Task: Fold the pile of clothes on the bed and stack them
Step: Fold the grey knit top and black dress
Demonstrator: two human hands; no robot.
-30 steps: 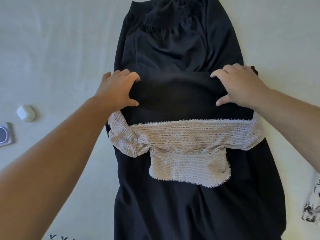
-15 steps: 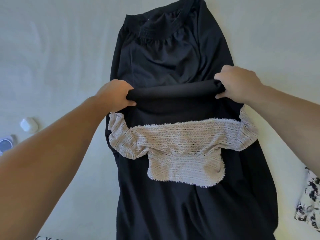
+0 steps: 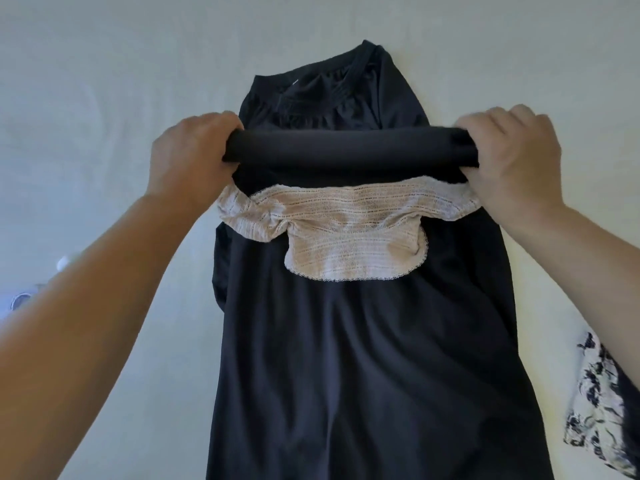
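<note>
Hands first: my left hand (image 3: 192,157) and right hand (image 3: 512,161) each curl fingers and thumb round one end of a rolled band of black stretchy fabric (image 3: 346,148), lifted level between them. Just below it lies a beige lace-trimmed knit panel (image 3: 349,233), part of the same piece as far as I can tell. Both sit on a long black jersey garment (image 3: 363,358) spread flat on the pale bed sheet (image 3: 104,81), gathered waistband at the far end. Patterned white-and-black cloth (image 3: 602,410) waits at the right edge. Judgement: I am mid-fold. To do it well, keep both ends even and the fabric taut, lay the fold square, then smooth outward so no crease is trapped.
</note>
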